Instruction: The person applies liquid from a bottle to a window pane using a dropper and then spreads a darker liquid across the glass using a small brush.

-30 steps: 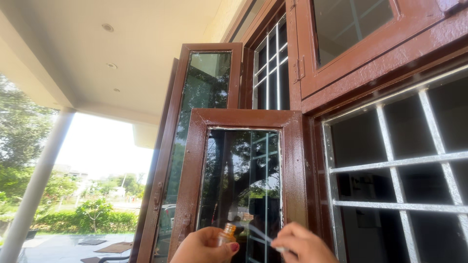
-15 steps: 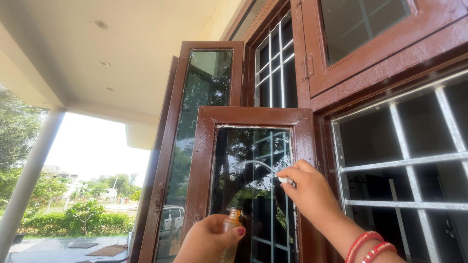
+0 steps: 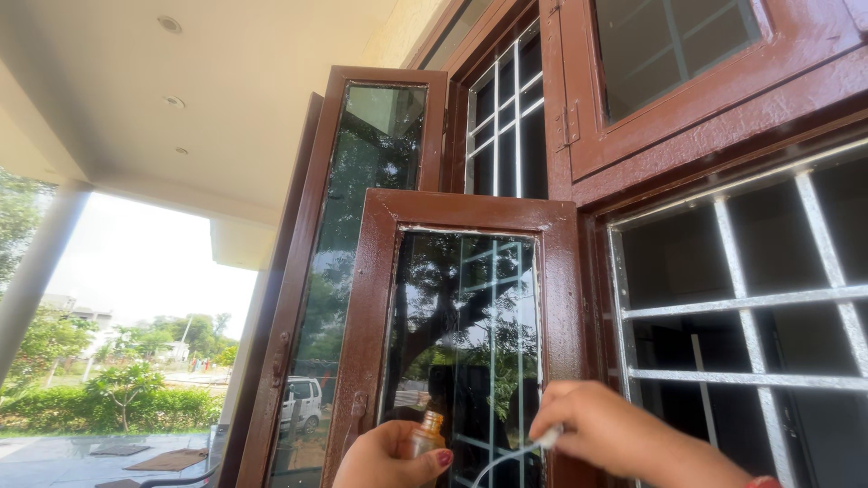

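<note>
Left hand [image 3: 384,456] fingers clamped on amber bottle [image 3: 421,435] | right hand [image 3: 601,429] fingers pinching dropper [image 3: 529,447] | contents unclear

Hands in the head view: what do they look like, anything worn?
Both are bare, with no gloves or sleeves showing. The left hand has a dark red painted thumbnail. The right hand has a red bangle just showing at the wrist, at the bottom edge.

left hand [image 3: 389,456] cupped, right hand [image 3: 601,432] pinching

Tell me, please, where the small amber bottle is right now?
The small amber bottle sits low in the head view, held in the left hand, before the open brown window shutter, beside the right hand.
</note>
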